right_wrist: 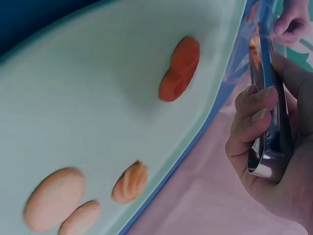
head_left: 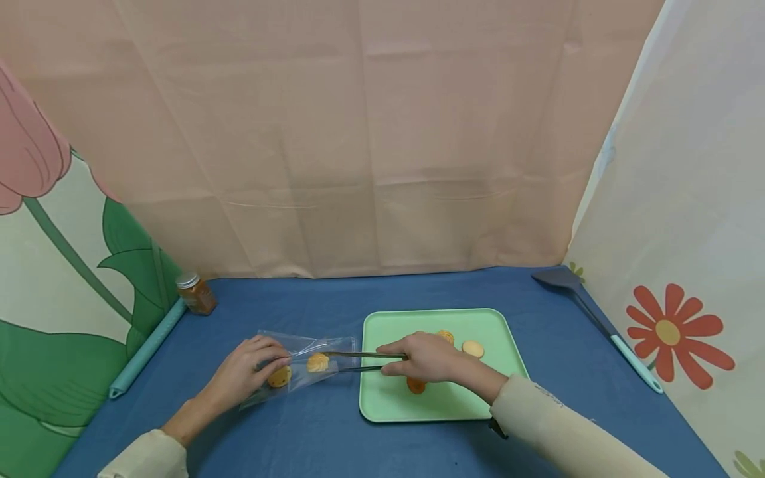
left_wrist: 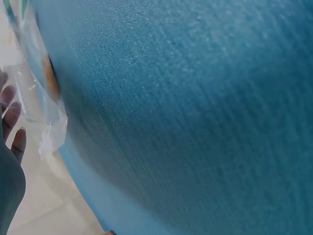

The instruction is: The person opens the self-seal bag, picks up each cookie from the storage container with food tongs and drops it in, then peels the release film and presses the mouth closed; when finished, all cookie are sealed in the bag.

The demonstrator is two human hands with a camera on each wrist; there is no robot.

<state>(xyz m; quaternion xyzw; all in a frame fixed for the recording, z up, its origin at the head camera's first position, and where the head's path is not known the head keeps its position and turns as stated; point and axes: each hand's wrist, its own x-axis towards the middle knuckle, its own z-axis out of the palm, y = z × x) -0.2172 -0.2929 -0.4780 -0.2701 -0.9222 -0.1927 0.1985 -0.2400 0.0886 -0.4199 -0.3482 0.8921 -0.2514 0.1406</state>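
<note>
My left hand (head_left: 251,364) pinches the edge of a clear plastic bag (head_left: 287,342) left of the green tray (head_left: 381,406). Inside the bag sits a round cookie (head_left: 278,378) with dark spots, close to the fingers. Metal tongs (right_wrist: 266,112) are gripped in my right hand (head_left: 431,358), their arms pointing left over the tray's edge into the bag. A swirled cookie (head_left: 318,362) appears at the tong tips within the bag. Under the right hand on the tray lie a reddish-brown cookie (right_wrist: 180,68), a swirled cookie (right_wrist: 130,182) and pale oval cookies (right_wrist: 55,199).
A jar (head_left: 196,293) with a metal lid stands at the back left, beside a rolled teal cloth (head_left: 147,350) along the left edge. A dark spatula (head_left: 588,309) with a pale green handle lies at the right. Fabric walls enclose the blue table (head_left: 287,438).
</note>
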